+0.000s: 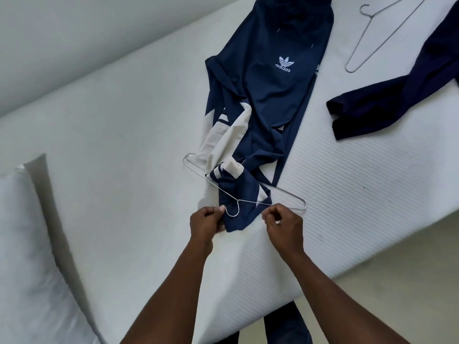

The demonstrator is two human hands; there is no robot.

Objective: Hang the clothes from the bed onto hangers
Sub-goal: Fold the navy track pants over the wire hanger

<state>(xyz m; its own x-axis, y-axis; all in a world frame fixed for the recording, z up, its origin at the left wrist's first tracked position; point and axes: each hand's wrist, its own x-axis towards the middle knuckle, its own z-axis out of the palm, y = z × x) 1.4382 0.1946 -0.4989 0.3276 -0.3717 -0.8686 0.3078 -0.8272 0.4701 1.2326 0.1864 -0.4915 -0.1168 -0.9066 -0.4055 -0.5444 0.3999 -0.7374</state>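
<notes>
Both hands pinch the near end of the pants (268, 95): left hand (207, 220), right hand (283, 225). The hanger (238, 200) hook lies between them.

The only words I can read are on the navy trousers (268, 100) stretched out away from me. On their far half, in small white lower-case letters, is the brand name "adidas" (283, 69). Just beyond it sits the white trefoil logo (286, 61), cut across by stripes. At the right edge of the same trousers there is a second white print (317, 70), too small and too folded over for me to read.
</notes>
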